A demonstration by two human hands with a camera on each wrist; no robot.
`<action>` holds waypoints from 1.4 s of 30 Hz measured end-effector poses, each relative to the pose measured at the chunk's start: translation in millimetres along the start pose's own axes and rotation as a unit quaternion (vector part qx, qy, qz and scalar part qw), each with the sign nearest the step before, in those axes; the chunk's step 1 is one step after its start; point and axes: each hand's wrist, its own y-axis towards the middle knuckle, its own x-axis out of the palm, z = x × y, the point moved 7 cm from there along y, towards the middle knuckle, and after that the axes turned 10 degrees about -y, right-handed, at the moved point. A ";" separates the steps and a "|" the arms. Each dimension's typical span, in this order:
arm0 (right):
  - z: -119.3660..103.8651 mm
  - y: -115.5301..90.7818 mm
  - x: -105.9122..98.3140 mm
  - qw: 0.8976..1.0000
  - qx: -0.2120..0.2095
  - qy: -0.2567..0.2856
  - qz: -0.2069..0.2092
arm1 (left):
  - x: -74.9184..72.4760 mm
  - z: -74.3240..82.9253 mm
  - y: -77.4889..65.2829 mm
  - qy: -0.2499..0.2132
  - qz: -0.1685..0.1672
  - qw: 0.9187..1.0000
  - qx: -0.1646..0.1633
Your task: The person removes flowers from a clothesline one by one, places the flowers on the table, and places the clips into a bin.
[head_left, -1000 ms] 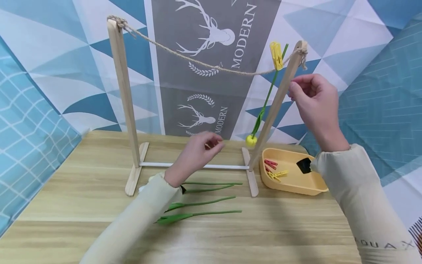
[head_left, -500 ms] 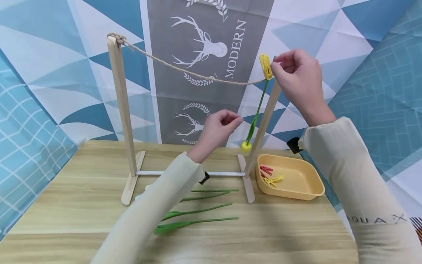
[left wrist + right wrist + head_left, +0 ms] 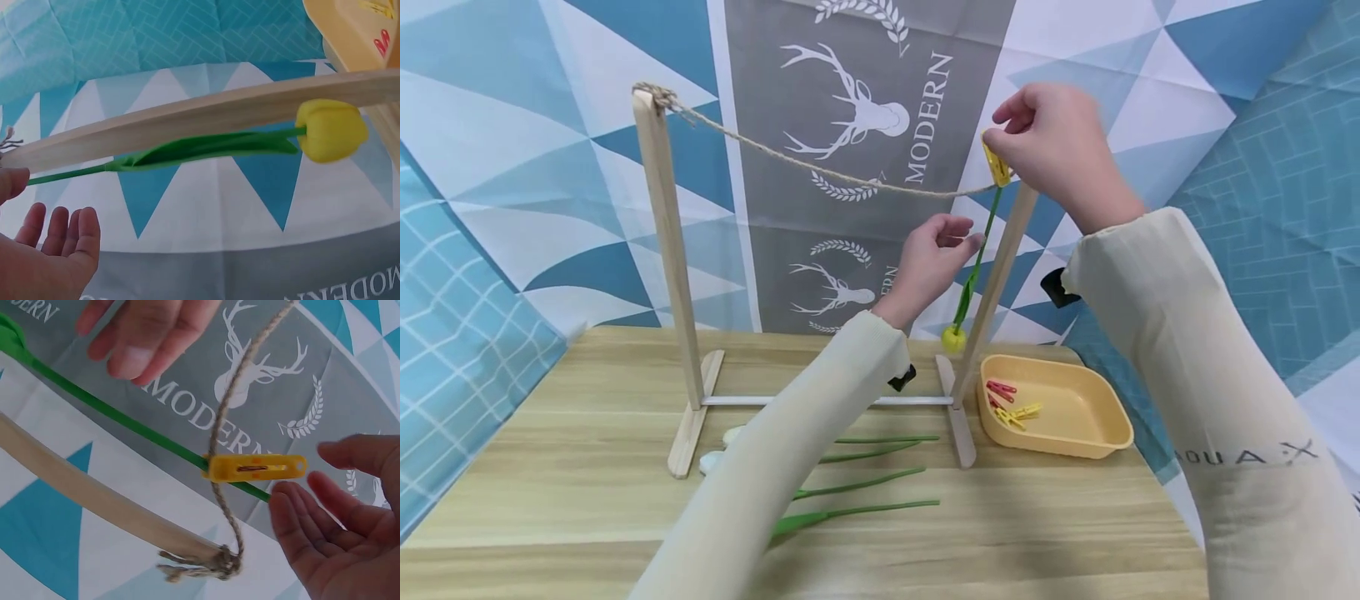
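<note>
A yellow artificial tulip (image 3: 953, 339) hangs head down from the twine (image 3: 917, 193) by a yellow clothespin (image 3: 256, 467) clipped over its green stem (image 3: 119, 415). My right hand (image 3: 1052, 142) is at the free end of the clothespin; in the right wrist view its thumb and fingers are spread apart around that end, fingertips beside the stem's tip. My left hand (image 3: 934, 254) is raised next to the stem, fingers loosely bent with nothing between them. In the left wrist view its thumb overlaps the stem while the other fingers (image 3: 90, 228) stay apart from it.
The twine runs between two wooden posts (image 3: 670, 250) joined low by a white rod (image 3: 917, 401). Several more tulips with green stems (image 3: 887, 507) lie on the wooden table, partly behind my left sleeve. A yellow basin (image 3: 1086, 417) at right holds red and yellow clothespins (image 3: 1018, 412).
My right hand has come left from beside the right post to the clothespin on the twine. The left hand has risen rightward from over the table to the hanging stem.
</note>
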 end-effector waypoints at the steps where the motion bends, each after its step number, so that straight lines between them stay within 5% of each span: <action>1: -1.7 1.5 1.1 1.000 -0.003 -0.009 -0.010 | 1.7 -1.1 1.0 -0.003 -0.001 1.000 -0.005; 13: -21.5 13.7 4.6 0.992 -0.053 -0.080 -0.085 | 13.6 -7.0 7.6 -0.011 -0.008 1.000 -0.003; 24: -23.4 20.8 10.0 0.981 -0.044 -0.112 -0.151 | 18.8 -9.7 7.1 -0.012 -0.027 1.000 0.009; 42: -9.0 29.5 6.3 0.975 -0.040 -0.120 -0.185 | 21.6 -5.0 13.0 0.015 -0.035 0.999 0.013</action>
